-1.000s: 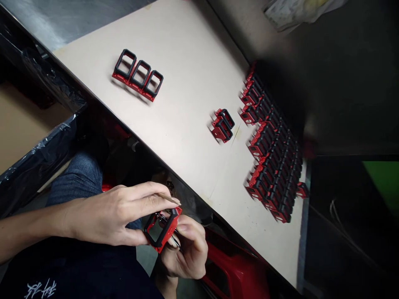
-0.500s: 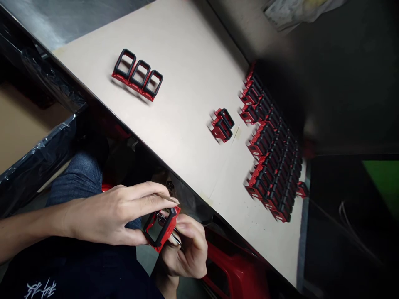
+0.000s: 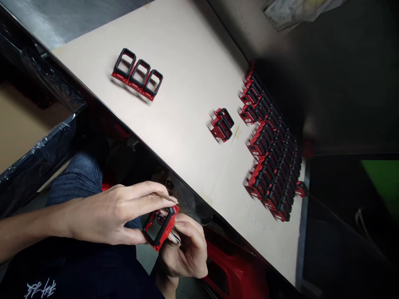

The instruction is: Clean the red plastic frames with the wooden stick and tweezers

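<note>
Two hands show in my head view, close together beyond the near edge of the pale surface (image 3: pixel 187 74). I have the left hand (image 3: pixel 102 216) partly closed, thumb on one end of a red-and-black frame (image 3: pixel 167 231) and fingers along the opposite end, so the piece sits tilted between them, off the surface and over the lap. I see the right hand (image 3: pixel 187 245) just to its right, fingers curled in around a slim metal piece (image 3: pixel 175 238); I can't tell what kind, as the fingers hide most of it. Something dark and shiny shows through the frame's opening, too small for me to name.

On the surface, I count a row of three frames (image 3: pixel 138 83) at left and a pair of frames (image 3: pixel 222 132) nearer the middle. A large block of frames (image 3: pixel 274 153) stands packed along the right, with a single frame (image 3: pixel 301 189) just beyond its right edge. I see a plastic-lined box (image 3: pixel 40 145) at far left.
</note>
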Motion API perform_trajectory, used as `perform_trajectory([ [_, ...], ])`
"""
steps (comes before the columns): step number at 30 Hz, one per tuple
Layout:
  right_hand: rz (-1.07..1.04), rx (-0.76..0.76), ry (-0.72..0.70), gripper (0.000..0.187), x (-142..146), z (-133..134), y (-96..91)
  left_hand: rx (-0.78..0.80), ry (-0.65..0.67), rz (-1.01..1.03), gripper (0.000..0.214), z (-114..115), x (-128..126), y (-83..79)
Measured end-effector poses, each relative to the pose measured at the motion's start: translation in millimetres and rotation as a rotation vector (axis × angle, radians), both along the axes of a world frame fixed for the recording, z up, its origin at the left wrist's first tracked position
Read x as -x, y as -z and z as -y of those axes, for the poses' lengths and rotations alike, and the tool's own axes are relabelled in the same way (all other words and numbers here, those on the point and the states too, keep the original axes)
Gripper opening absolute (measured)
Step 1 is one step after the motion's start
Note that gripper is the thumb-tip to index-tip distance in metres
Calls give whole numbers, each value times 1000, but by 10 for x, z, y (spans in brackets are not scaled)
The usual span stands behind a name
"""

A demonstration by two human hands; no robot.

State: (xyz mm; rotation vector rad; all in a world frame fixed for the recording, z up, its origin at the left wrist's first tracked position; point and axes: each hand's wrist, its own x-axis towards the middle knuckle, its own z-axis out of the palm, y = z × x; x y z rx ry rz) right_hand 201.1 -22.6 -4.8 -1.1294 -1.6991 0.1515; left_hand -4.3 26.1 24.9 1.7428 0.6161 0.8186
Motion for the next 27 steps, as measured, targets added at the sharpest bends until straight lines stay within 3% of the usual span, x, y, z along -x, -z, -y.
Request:
perform_trajectory([
  [5, -68, 16, -19, 8, -28, 18, 16, 23, -7, -2, 56, 6, 3, 5],
  [11, -169, 13, 65, 9, -139, 27, 45, 31, -48, 15, 58, 11, 25, 9],
  [19, -107, -1, -31, 15, -27, 1, 12, 8, -45, 55, 54, 13, 13, 3],
  [27, -74, -9, -24, 14, -12, 11, 4, 12, -20, 48, 55, 17, 15, -20],
])
